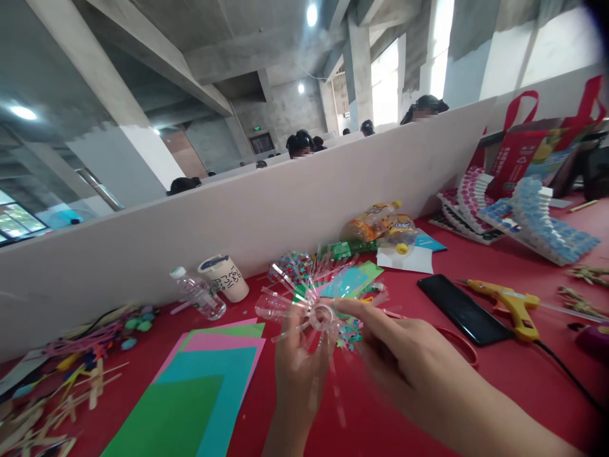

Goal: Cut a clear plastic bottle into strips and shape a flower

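Observation:
A clear plastic bottle top [322, 314] with its sides cut into long strips is splayed out like a flower, the round neck toward me. My left hand [302, 358] is closed around it from below. The index finger of my right hand [399, 349] is stretched out and touches the strips beside the neck. Its other fingers are bent below and partly blurred. Behind the right hand, a red loop handle [459, 343], seemingly of scissors, lies on the table. Small star-shaped pieces [349, 333] show between my hands.
Coloured paper sheets [190, 393] lie left on the red table [266, 412]. A small bottle [200, 295] and a cup [223, 277] stand behind. At right are a black phone [461, 309] and a yellow glue gun [514, 301] with its cord. Drink bottles [373, 220] rest against the white partition [285, 209].

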A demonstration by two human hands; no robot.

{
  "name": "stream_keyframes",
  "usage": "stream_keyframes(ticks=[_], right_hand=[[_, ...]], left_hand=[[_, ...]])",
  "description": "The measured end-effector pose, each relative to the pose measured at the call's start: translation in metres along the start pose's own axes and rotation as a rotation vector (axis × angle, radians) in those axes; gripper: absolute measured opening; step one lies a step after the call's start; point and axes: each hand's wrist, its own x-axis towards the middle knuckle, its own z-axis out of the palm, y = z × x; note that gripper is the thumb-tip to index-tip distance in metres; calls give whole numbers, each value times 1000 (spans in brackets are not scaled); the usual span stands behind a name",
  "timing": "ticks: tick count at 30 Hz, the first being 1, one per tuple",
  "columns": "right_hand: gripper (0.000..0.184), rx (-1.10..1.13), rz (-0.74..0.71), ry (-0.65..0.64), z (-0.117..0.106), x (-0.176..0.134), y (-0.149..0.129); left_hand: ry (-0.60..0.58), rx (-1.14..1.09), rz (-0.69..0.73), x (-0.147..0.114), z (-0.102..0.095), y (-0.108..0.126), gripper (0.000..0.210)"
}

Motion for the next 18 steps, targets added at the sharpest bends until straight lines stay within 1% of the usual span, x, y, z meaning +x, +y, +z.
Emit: stream_keyframes(ticks=[4,6,9,12,13,15,18], right_hand=[[43,-37,-12,109,4,-3,5],[41,-35,-26,139,2,-4,5],[40,18,-69,168,-4,-6,1],[36,114,-161,216,-13,-7,-1],[33,143,-193,243,-16,-7,-1],[25,169,-195,288,-22,-8,0],[21,173,-186,288,-32,-8,4]], left_hand=[[2,21,-27,0,0,-4,29],[11,12,-35,0,1,-7,29],[39,5,-80,0,2,-10,36],[70,-59,-113,1,4,-10,45],[64,-89,-104,2,5,-9,43],[44,-123,-77,2,6,-8,37],[36,-124,-75,2,6,-7,36]])
